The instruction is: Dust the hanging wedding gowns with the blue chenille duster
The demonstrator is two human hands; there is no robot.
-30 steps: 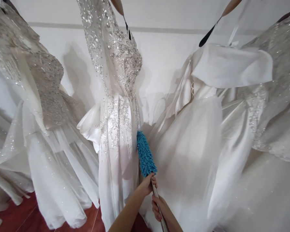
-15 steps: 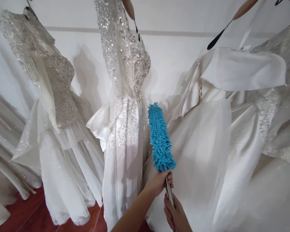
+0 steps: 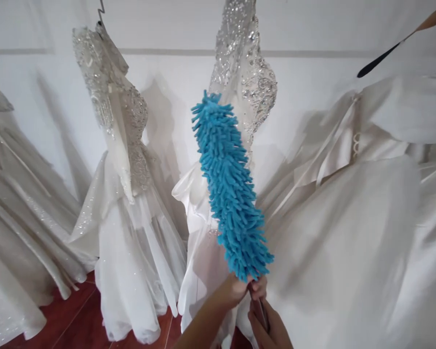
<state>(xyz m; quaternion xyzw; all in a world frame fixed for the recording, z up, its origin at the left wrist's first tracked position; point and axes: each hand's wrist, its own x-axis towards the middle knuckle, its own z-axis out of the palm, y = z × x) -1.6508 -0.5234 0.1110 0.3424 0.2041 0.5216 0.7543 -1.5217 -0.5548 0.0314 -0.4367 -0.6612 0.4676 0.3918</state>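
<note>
A blue microfibre duster (image 3: 232, 189) stands tilted up and to the left in front of me. My left hand (image 3: 241, 290) is closed round its handle just under the fluffy head. Lower on the same handle (image 3: 260, 312), my right hand (image 3: 271, 325) is closed too. Behind the duster hangs a white beaded dress (image 3: 261, 89), its middle partly hidden by the blue head. Whether the duster touches that dress I cannot tell.
To the left hangs a long-sleeved sequined dress (image 3: 125, 145), with more white skirts (image 3: 18, 203) beyond it. A wide white gown (image 3: 341, 242) fills the right side. Behind is a white wall (image 3: 181, 29); below, a red tiled floor (image 3: 82, 320).
The duster now looks larger and closer, its head raised and leaning further left across the beaded dress. The dresses have shifted right in view. Both hands keep hold of the handle.
</note>
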